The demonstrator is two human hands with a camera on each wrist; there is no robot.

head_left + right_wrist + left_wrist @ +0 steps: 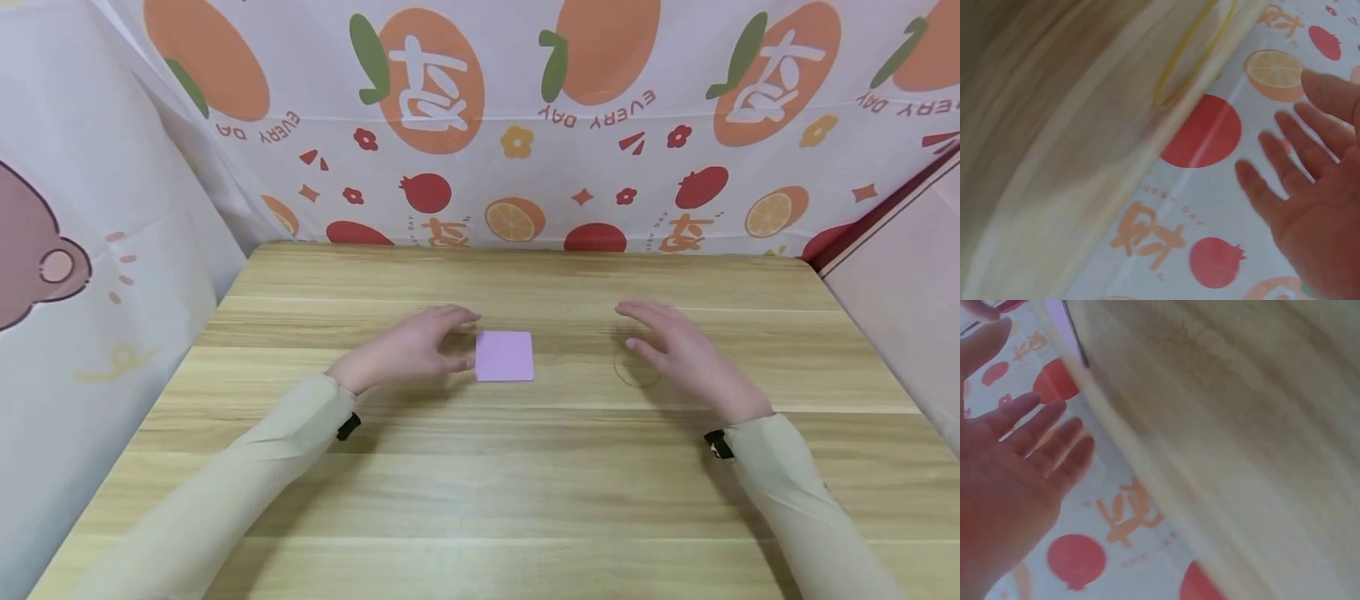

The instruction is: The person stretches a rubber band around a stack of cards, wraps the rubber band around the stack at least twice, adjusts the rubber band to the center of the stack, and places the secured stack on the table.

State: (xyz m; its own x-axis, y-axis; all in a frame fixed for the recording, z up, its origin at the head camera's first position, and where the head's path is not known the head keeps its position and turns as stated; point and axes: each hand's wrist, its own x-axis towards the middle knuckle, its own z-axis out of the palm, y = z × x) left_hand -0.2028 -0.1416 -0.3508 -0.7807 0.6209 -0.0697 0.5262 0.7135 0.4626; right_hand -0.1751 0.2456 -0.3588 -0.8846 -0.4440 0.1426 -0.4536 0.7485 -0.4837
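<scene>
A flat, light purple square [505, 357] lies on the wooden table, near the middle of the head view. Its edge shows as a thin dark line at the top of the left wrist view. My left hand [416, 346] is just left of the square, thumb and fingers spread apart, with nothing in it. To the right, a thin yellow rubber band [1180, 53] forms a loop on the tabletop, seen only faintly in the head view. Over its right side hovers my right hand [690, 358], fingers loosely extended and palm empty.
The wood-grain table [465, 500] reaches back to a hanging white cloth [480, 179] printed with fruit. Another pale cloth [112, 208] hangs along the left side, and a pinkish panel [900, 317] borders the right edge.
</scene>
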